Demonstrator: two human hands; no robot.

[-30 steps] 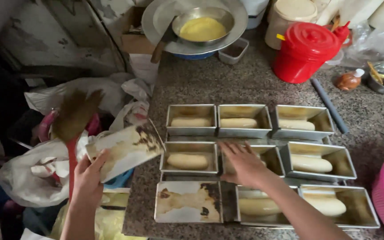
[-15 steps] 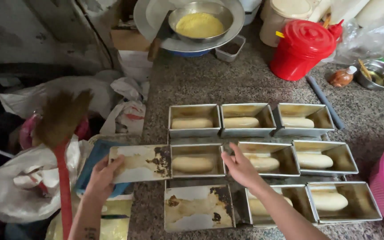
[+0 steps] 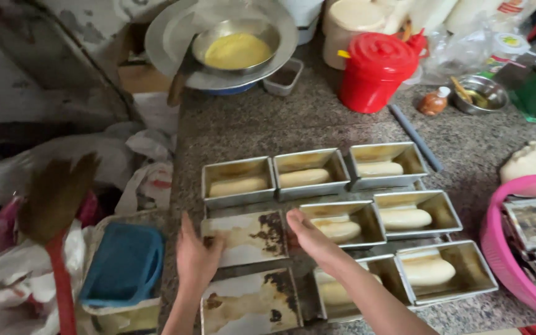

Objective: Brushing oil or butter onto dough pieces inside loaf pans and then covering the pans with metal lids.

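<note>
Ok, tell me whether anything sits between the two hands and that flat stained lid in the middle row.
Nothing visible does: the left hand and the right hand already touch opposite ends of the stained lid.

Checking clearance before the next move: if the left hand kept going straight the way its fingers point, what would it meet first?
The left hand points up the counter, its fingers already at the flat lid on the middle-row pan. Straight on, it would probably next meet the back-row left pan with dough in it, though depth is hard to judge.
</note>
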